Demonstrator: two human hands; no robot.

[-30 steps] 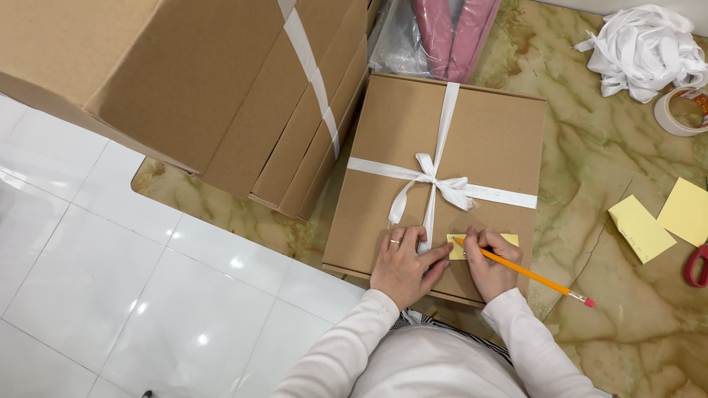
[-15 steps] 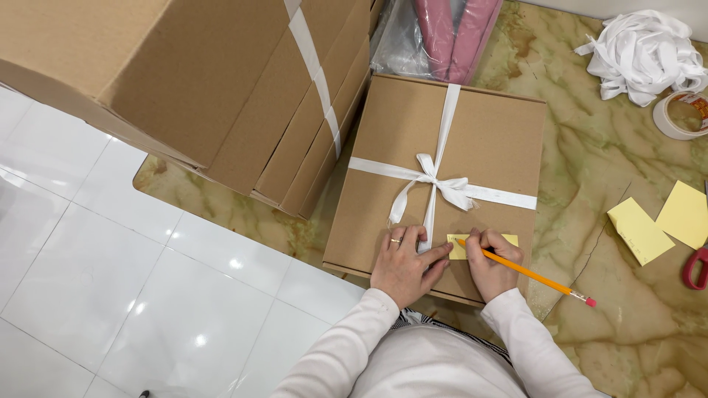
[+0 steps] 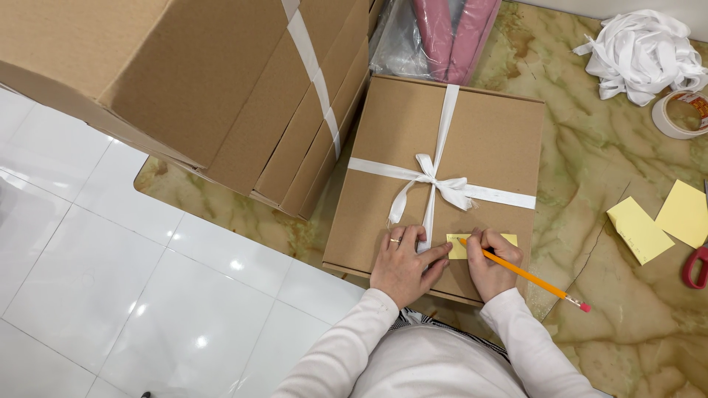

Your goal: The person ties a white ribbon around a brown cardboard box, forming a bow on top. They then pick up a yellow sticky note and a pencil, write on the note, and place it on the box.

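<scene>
Nothing moved; yellow note [image 3: 481, 245] under right hand [image 3: 493, 259]

Marble table [image 3: 590, 177] bears box [image 3: 487, 147], notes [image 3: 639, 229], tape roll [image 3: 675, 114].

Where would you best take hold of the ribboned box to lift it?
Probably by the two long side edges of the box, one hand from each side. It lies flat on the marble top, and the thin ribbon looks too weak for a handle. The left hand rests on its near end.
</scene>
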